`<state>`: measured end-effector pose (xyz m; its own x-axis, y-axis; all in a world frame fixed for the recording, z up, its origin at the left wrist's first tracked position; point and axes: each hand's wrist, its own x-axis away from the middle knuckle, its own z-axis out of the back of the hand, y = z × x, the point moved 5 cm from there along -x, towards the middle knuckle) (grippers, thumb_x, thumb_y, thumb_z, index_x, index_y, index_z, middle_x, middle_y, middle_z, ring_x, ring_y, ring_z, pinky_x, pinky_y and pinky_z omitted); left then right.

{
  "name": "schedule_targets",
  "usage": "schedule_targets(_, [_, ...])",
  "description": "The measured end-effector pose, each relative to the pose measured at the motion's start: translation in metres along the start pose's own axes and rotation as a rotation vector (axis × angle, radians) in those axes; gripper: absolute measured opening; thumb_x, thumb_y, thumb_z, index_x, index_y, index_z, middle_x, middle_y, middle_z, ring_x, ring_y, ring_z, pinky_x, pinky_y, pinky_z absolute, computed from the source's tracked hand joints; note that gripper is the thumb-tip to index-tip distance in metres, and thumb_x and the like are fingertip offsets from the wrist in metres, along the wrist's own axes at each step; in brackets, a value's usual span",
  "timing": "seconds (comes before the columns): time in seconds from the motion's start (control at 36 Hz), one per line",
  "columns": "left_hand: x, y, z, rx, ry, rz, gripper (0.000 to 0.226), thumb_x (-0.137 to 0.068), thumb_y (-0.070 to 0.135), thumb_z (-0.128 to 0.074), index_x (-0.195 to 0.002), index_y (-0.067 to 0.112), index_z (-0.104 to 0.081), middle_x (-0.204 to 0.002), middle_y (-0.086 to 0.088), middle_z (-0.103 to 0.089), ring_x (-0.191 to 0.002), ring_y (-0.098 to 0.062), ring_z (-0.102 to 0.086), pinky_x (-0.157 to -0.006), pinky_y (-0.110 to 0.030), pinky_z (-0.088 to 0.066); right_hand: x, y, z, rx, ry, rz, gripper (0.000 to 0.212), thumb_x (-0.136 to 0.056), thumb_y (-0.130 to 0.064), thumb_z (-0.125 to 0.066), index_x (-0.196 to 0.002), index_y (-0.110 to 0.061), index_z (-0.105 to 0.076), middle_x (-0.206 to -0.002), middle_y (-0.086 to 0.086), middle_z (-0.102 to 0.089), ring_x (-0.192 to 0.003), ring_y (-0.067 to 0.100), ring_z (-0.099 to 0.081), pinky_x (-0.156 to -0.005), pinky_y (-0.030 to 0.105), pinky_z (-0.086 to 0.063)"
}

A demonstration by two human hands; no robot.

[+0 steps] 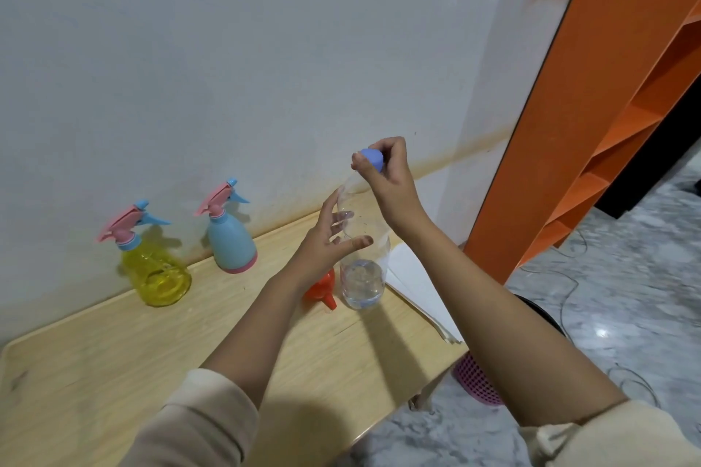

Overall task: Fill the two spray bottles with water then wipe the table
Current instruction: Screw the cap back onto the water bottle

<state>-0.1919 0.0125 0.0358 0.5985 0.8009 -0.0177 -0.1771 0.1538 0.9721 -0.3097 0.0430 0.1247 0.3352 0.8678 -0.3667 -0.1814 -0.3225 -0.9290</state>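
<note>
A clear plastic water bottle point(365, 262) stands upright on the wooden table point(113, 353), with a little water at its bottom. My right hand point(387, 182) pinches its blue cap point(373, 158) at the bottle's top. My left hand point(330, 239) is around the bottle's upper body, fingers loosely spread against it. A yellow spray bottle point(157, 269) and a light blue spray bottle point(229, 239), both with pink and blue trigger heads, stand by the wall at the left. An orange funnel point(322, 290) lies on the table just left of the water bottle, partly hidden by my left wrist.
White cloth or paper sheets point(413, 284) lie at the table's right edge. A pink mesh basket point(478, 379) sits on the marble floor below the table's corner. An orange shelf unit point(591, 106) stands at the right. The grey wall runs behind the table.
</note>
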Motion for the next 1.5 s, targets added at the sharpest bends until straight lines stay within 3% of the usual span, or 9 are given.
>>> schedule_targets(0.14, [0.002, 0.0, 0.0, -0.015, 0.007, 0.003, 0.095, -0.068, 0.044, -0.075, -0.141, 0.05, -0.014, -0.138, 0.0, -0.044, -0.131, -0.017, -0.042, -0.107, -0.032, -0.036, 0.006, 0.005, -0.001, -0.021, -0.119, -0.034, 0.023, -0.091, -0.038, -0.045, -0.11, -0.024, -0.05, -0.117, 0.002, -0.057, -0.113, 0.02, -0.055, -0.097, 0.028, -0.041])
schedule_targets(0.58, [0.003, 0.001, -0.002, -0.078, -0.002, -0.019, 0.1, -0.072, 0.047, -0.071, -0.146, 0.048, -0.004, -0.144, 0.002, -0.038, -0.135, -0.013, -0.036, -0.107, -0.032, -0.034, 0.008, 0.003, 0.007, 0.064, -0.019, 0.047, 0.019, -0.093, -0.026, -0.057, -0.111, -0.02, -0.056, -0.111, -0.001, -0.062, -0.105, 0.013, -0.059, -0.094, 0.025, -0.046])
schedule_targets(0.69, [0.006, 0.001, 0.001, -0.138, 0.004, -0.051, 0.107, -0.072, 0.05, -0.072, -0.146, 0.047, 0.005, -0.154, 0.011, -0.02, -0.141, -0.003, -0.021, -0.111, -0.029, -0.023, 0.015, 0.014, 0.011, 0.105, -0.08, 0.007, 0.045, -0.088, -0.027, -0.063, -0.129, -0.022, -0.045, -0.128, -0.013, -0.051, -0.122, 0.004, -0.048, -0.103, 0.017, -0.037])
schedule_targets(0.81, [0.016, -0.022, 0.014, -0.248, 0.014, -0.01, 0.11, -0.062, 0.059, -0.076, -0.147, 0.044, -0.008, -0.151, 0.017, -0.021, -0.137, 0.002, -0.023, -0.109, -0.028, -0.023, 0.038, 0.04, 0.018, 0.091, -0.071, -0.06, 0.077, -0.077, -0.027, -0.072, -0.141, -0.022, -0.029, -0.138, -0.016, -0.038, -0.131, 0.0, -0.035, -0.108, 0.018, -0.031])
schedule_targets(0.94, [0.024, -0.075, 0.029, -0.535, -0.105, 0.056, 0.084, -0.076, 0.037, -0.076, -0.143, 0.03, -0.027, -0.148, 0.007, -0.024, -0.135, -0.009, -0.025, -0.105, -0.025, -0.025, 0.061, 0.079, 0.018, 0.108, -0.079, -0.162, 0.097, -0.064, -0.039, -0.082, -0.138, -0.042, -0.02, -0.14, -0.019, -0.033, -0.134, 0.001, -0.033, -0.109, 0.023, -0.031])
schedule_targets(1.08, [0.015, -0.115, 0.031, -0.58, -0.189, 0.13, 0.063, -0.076, 0.021, -0.073, -0.13, 0.033, -0.043, -0.15, 0.002, -0.024, -0.136, -0.02, -0.029, -0.103, -0.027, -0.035, 0.068, 0.109, 0.012, 0.122, -0.04, -0.253, 0.097, -0.064, -0.022, -0.086, -0.139, -0.035, -0.026, -0.138, -0.008, -0.044, -0.126, -0.005, -0.041, -0.096, 0.002, -0.034])
schedule_targets(1.19, [0.008, -0.129, 0.028, -0.668, -0.304, 0.133, 0.07, -0.077, 0.019, -0.067, -0.137, 0.035, -0.035, -0.154, 0.005, -0.016, -0.135, -0.018, -0.026, -0.103, -0.027, -0.033, 0.064, 0.114, 0.007, 0.145, 0.004, -0.277, 0.078, -0.06, -0.034, -0.083, -0.12, -0.05, -0.036, -0.134, -0.009, -0.05, -0.124, -0.004, -0.044, -0.099, 0.012, -0.036])
schedule_targets(1.33, [-0.004, -0.134, 0.022, -0.745, -0.377, 0.074, 0.076, -0.079, 0.005, -0.055, -0.146, 0.026, -0.027, -0.155, 0.007, -0.018, -0.139, -0.014, -0.027, -0.102, -0.021, -0.032, 0.057, 0.115, 0.005, 0.176, 0.021, -0.284, 0.077, -0.057, -0.039, -0.083, -0.117, -0.052, -0.037, -0.127, -0.02, -0.052, -0.119, -0.009, -0.046, -0.091, 0.002, -0.035])
schedule_targets(1.5, [-0.017, -0.134, 0.022, -0.728, -0.301, 0.064, 0.072, -0.085, -0.007, -0.044, -0.148, 0.022, -0.026, -0.155, 0.005, -0.021, -0.136, -0.013, -0.033, -0.1, -0.016, -0.029, 0.05, 0.114, -0.001, 0.242, -0.049, -0.254, 0.091, -0.052, -0.039, -0.087, -0.129, -0.037, -0.038, -0.132, -0.012, -0.051, -0.121, -0.002, -0.047, -0.094, 0.005, -0.036])
